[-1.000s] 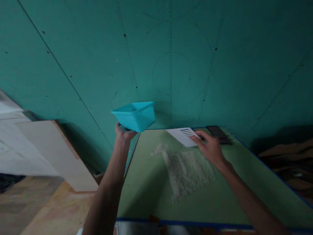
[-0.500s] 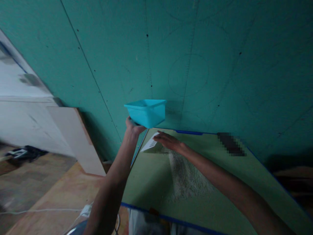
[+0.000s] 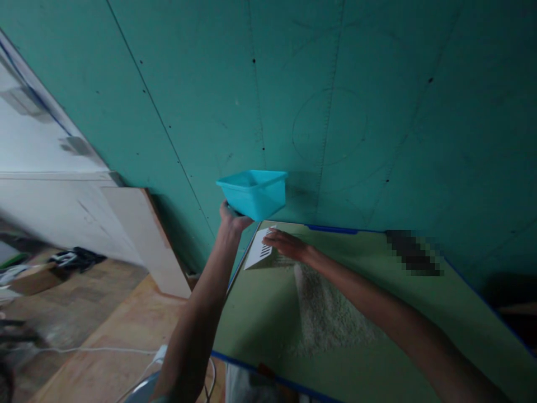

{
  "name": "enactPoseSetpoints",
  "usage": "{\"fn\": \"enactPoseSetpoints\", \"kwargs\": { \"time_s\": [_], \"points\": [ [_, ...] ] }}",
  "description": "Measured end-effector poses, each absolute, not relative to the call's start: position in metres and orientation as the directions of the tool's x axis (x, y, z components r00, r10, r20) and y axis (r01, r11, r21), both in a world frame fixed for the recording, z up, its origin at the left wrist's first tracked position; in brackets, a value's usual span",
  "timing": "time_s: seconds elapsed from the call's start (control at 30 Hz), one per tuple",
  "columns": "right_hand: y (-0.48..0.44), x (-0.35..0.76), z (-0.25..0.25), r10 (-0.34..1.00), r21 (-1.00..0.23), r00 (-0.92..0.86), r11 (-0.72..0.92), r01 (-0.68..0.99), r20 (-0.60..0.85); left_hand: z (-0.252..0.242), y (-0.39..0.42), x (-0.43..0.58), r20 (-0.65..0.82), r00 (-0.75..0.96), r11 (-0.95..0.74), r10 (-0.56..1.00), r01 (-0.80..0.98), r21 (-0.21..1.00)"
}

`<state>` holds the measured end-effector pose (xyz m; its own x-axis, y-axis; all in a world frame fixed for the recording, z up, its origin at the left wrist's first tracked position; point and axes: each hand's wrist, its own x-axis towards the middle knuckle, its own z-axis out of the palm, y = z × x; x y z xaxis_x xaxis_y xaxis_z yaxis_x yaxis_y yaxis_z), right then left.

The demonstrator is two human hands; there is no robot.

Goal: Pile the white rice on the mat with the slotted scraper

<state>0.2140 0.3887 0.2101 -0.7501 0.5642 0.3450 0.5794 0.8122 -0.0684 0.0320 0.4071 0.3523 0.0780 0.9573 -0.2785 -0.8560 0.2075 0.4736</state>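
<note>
My left hand (image 3: 235,217) holds a turquoise plastic bin (image 3: 258,198) from below, raised above the far left corner of the green tabletop (image 3: 255,302). Its inside is mostly hidden from this angle. My right hand (image 3: 287,244) grips a flat white card (image 3: 255,257) with a row of dark slots or stripes, tilted over the table below the bin; the thumb is hidden. Pale, fine grains (image 3: 327,313) lie spread in a broad patch on the tabletop, partly under my right forearm.
A green wall (image 3: 201,101) stands right behind the table. A pale board (image 3: 146,240) leans against it at left. A white cable (image 3: 100,351) runs low at left, and a cardboard box (image 3: 36,280) sits on the floor. A pixelated dark patch covers the table's far right.
The view has shifted slightly, so the scene sits a little to the right. The white card shows more of its face now. Both hands keep their holds.
</note>
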Motion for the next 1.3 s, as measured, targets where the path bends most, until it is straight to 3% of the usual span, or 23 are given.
{"fn": "enactPoseSetpoints", "kwargs": {
  "time_s": [0.4, 0.93, 1.3],
  "points": [
    [0.312, 0.293, 0.220, 0.630, -0.101, -0.721, 0.769, 0.631, 0.289, 0.287, 0.409, 0.060, -0.301, 0.106, 0.219, 0.948, -0.902, 0.372],
    [0.217, 0.306, 0.247, 0.844, -0.068, -0.507, 0.524, 0.849, 0.176, 0.222, 0.383, 0.098, -0.305, 0.109, 0.182, 0.946, -0.958, 0.221],
    [0.230, 0.327, 0.347, 0.901, -0.049, -0.402, 0.414, 0.909, 0.160, 0.223, 0.375, 0.105, -0.334, -0.016, 0.058, 0.942, -0.976, 0.209]
  ]
}}
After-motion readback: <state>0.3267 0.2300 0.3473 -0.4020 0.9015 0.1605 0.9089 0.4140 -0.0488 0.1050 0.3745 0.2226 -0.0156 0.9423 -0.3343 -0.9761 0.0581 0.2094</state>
